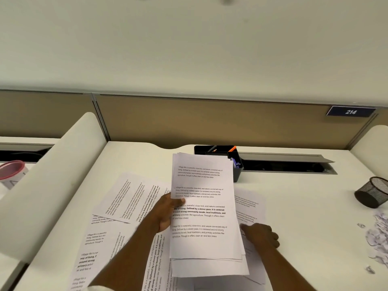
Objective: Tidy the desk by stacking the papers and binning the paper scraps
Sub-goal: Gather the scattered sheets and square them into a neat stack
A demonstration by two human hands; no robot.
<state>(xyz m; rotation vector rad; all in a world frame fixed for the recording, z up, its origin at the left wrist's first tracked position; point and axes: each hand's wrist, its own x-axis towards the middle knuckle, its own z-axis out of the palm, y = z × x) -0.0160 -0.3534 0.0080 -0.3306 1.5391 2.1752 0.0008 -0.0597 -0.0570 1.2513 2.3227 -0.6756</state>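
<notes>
**Insp:** Status of the stack of papers (202, 215)?

**Op:** I see it held up over the tabletop (304, 206), centre of view. Long axis runs near-to-far, with the top edge pointing away toward the black organiser (218, 153). Print reads upright to me. Edges aren't squared: lower sheets stick out at bottom and right.

**Insp:** Hands?

**Op:** The left hand (168, 213) grips the stack's left edge, thumb on the front, fingers behind. The right hand (262, 236) is low, just right of the stack, knuckles up, resting on a sheet. Its fingertips are hidden behind the stack, so I can't tell if it pinches anything.

**Insp:** Room to move?

**Op:** Left of the stack, loose sheets (126, 198) cover the tabletop, overlapping, most turned sideways. There are more under the right hand. To the right, the surface is bare as far as the paper scraps (378, 234) by the right edge. A mesh cup (373, 192) sits tipped just beyond the scraps. A white divider (52, 185) closes the left side. A cable slot (287, 162) runs along the back.

**Insp:** Legible text?

**Op:** Top sheet, repeated paras: "Village life is a peaceful, close-knit, and nature-connected way of living." 3rd para is partly bold. The number plate (351, 112) on the rear panel reads "214".
</notes>
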